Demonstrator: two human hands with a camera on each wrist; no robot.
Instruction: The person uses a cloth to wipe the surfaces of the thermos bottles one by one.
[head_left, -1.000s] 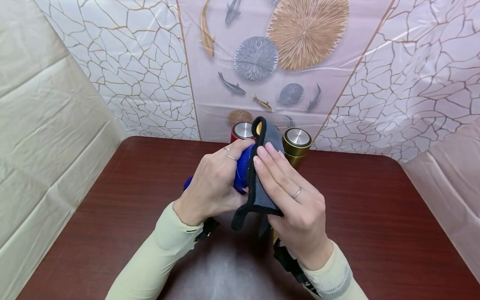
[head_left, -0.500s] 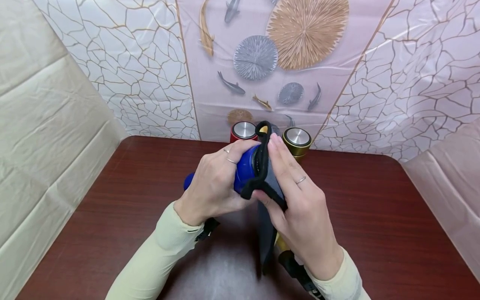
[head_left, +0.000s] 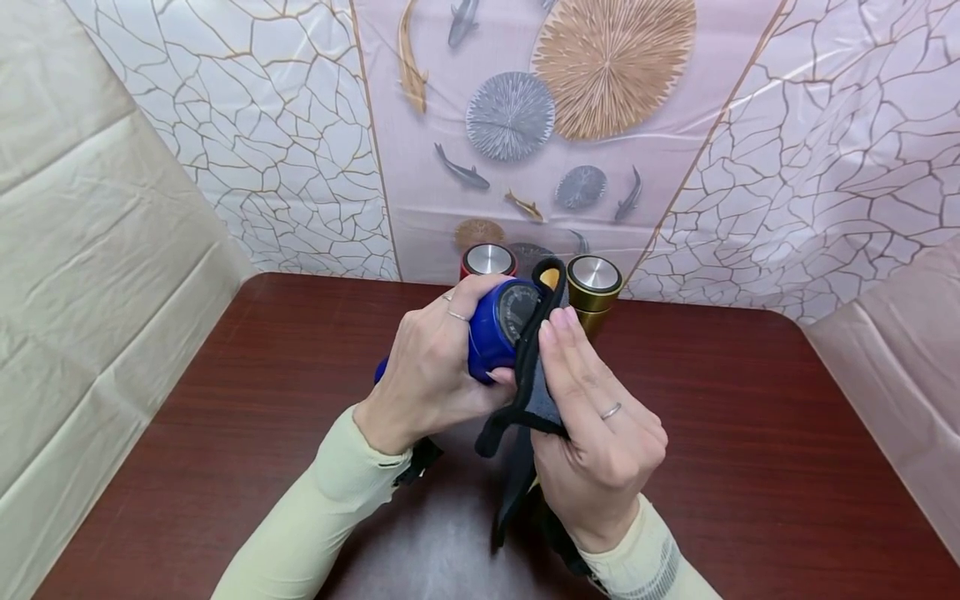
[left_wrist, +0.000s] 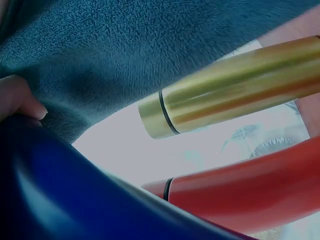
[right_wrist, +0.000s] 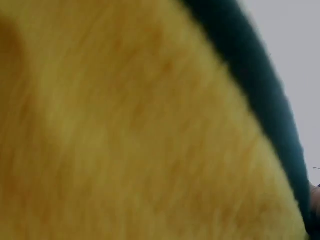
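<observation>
My left hand (head_left: 427,367) grips a blue vacuum flask (head_left: 486,337) round its body, tilted so that its round dark end (head_left: 517,310) faces right. Faint markings show on that end. In my right hand (head_left: 600,437) is a cleaning cloth (head_left: 542,398), grey on one side, yellow on the other, with black edging. The fingers press it from the grey side, right beside the flask's end, and part of the cloth hangs below. The left wrist view shows the cloth's plush grey side (left_wrist: 130,50) over the flask; the yellow side (right_wrist: 140,125) fills most of the right wrist view.
Behind the hands stand a red flask (head_left: 488,260) and a gold flask (head_left: 594,283), both upright with silver-topped lids. They are at the back of the dark red-brown table (head_left: 720,400), close to a patterned backdrop (head_left: 510,175). Pale cloth walls (head_left: 82,275) flank the table.
The cloth has shifted across the flask's end and then off to the right, uncovering the dark round face. My right hand moves with it; my left hand keeps its hold nearly in place.
</observation>
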